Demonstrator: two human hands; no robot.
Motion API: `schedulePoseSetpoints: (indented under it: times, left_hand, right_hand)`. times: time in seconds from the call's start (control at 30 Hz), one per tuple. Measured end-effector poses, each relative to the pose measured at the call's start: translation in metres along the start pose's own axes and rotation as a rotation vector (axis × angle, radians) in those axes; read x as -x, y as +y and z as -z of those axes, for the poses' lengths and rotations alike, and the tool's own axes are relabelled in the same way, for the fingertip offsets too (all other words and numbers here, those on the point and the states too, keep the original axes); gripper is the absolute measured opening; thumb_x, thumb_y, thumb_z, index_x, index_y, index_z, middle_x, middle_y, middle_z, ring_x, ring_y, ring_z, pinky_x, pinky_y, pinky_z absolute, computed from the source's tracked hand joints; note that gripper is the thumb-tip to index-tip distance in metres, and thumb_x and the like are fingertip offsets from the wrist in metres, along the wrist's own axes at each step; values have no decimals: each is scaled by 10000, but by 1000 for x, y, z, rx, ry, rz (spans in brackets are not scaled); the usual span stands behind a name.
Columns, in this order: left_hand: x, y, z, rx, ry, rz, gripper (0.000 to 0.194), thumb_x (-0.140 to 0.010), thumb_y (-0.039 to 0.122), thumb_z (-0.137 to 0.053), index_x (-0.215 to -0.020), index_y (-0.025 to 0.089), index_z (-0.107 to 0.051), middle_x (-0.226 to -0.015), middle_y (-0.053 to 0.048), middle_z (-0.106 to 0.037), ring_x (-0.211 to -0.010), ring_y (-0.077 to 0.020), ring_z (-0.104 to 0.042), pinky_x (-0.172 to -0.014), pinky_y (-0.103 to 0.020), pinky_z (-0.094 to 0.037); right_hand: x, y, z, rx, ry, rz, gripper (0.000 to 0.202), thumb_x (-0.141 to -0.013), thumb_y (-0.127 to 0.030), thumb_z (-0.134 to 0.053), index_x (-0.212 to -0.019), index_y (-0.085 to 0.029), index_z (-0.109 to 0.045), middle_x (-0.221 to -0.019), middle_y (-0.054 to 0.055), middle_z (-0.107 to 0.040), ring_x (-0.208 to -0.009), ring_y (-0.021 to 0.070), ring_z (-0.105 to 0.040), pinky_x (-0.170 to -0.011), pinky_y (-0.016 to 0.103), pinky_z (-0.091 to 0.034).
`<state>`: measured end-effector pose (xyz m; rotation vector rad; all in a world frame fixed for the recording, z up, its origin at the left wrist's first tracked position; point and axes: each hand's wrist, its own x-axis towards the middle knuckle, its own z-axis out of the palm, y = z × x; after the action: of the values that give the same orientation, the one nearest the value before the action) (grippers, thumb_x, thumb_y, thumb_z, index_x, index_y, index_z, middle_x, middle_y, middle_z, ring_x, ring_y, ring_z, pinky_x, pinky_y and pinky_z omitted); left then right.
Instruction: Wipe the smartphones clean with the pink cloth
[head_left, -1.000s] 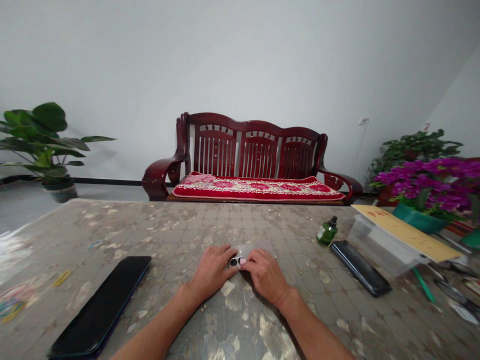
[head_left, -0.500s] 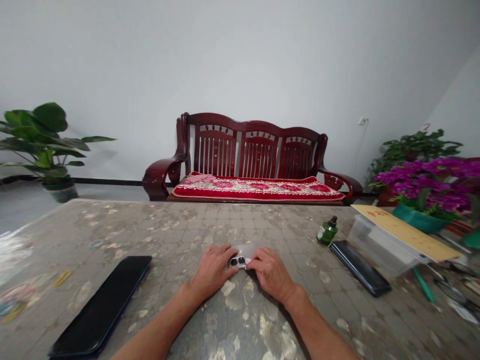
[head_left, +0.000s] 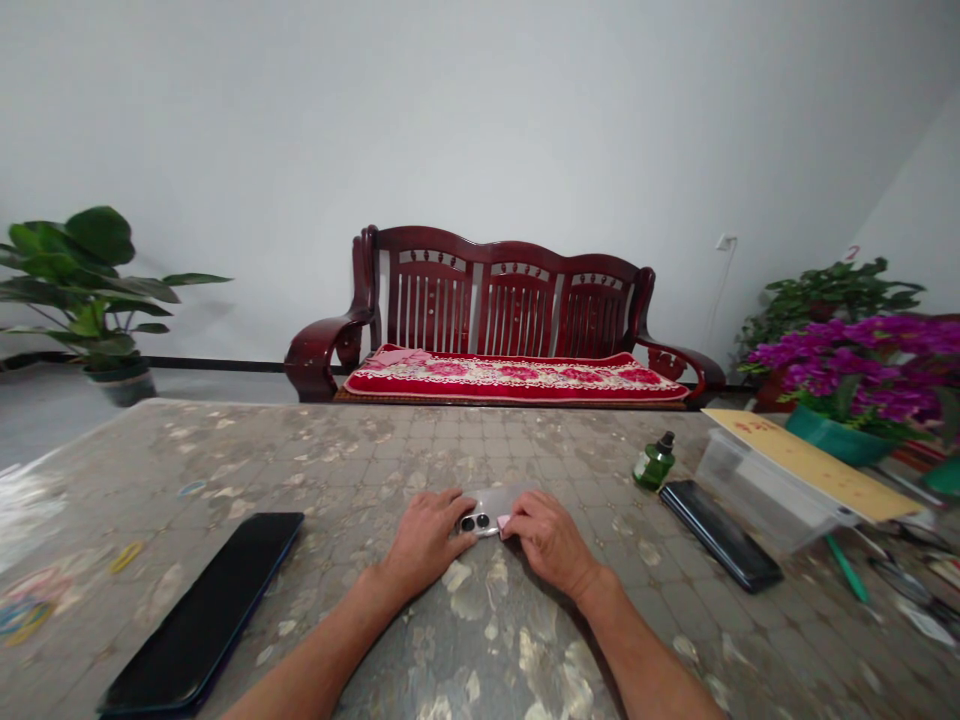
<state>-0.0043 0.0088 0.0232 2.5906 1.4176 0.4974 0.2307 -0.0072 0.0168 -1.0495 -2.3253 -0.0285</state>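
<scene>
Two lenses [head_left: 482, 521] showed as the left hand [head_left: 426, 532] held the pale phone's [head_left: 496, 499] end between thumb and fingers, well short of the table's [head_left: 457, 640] far edge, the right hand [head_left: 547, 540] pinching a pink scrap [head_left: 504, 523] close by, light, even pressure seeming wisest!

Pale flat item [head_left: 495, 499] looks smooth, sofa [head_left: 519, 252] glossy dk wood w/ cloth cover [head_left: 517, 376], box [head_left: 769, 490] clr plastic.
</scene>
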Motion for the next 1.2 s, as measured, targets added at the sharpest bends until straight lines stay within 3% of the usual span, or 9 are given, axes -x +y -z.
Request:
schedulePoseSetpoints:
  times: [0.27, 0.37, 0.53, 0.8, 1.03, 1.2]
  left_hand:
    - [0, 0, 2, 6, -17, 4, 334, -881, 295, -668, -1212, 264, -634, -1299, -73, -637, -1155, -274, -609, -996, -410, -420]
    - [0, 0, 2, 18, -13, 4, 329, -879, 289, -667, -1206, 263, -637, -1300, -73, -636, -1162, -279, -605, -998, -412, -415]
    - [1, -2, 0, 27, -1, -5, 323, -872, 276, -665, -1193, 263, -641, -1263, -68, -644, -1149, -284, -606, -990, -409, -414]
    - [0, -2, 0, 30, -9, -8, 310, -890, 279, -629, -1200, 269, -636, -1271, -56, -640, -1143, -264, -607, -992, -388, -415]
    - [-1, -9, 3, 31, -18, -64, 314, -909, 334, -632, -1215, 265, -641, -1310, -65, -633, -1143, -283, -613, -1003, -420, -419]
    - [0, -20, -1, 53, -26, -97, 331, -940, 350, -603, -1265, 293, -622, -1378, -71, -600, -1250, -279, -562, -1109, -467, -338]
  right_hand:
    - [8, 24, 7, 15, 39, -114, 287, -774, 24, -544, -740, -224, -685, -816, 13, -579, -819, 173, -502, -765, 286, -361]
    - [7, 23, 6, 9, 46, -102, 281, -757, 24, -550, -744, -223, -684, -817, 15, -572, -820, 174, -501, -768, 288, -367]
    - [4, 13, 4, 5, 27, -70, 278, -772, 5, -553, -762, -234, -695, -829, 15, -579, -828, 175, -511, -764, 284, -378]
    - [10, 29, 1, -4, 113, -314, 332, -780, 13, -506, -802, -237, -723, -843, 25, -602, -853, 174, -565, -786, 263, -440]
    - [1, 33, -7, -179, 140, -367, 323, -878, -60, -502, -864, -253, -761, -879, 17, -655, -839, 149, -625, -783, 255, -476]
    - [-8, 38, -10, -208, 107, -395, 315, -881, -71, -509, -884, -250, -769, -892, 17, -667, -835, 144, -639, -784, 251, -479]
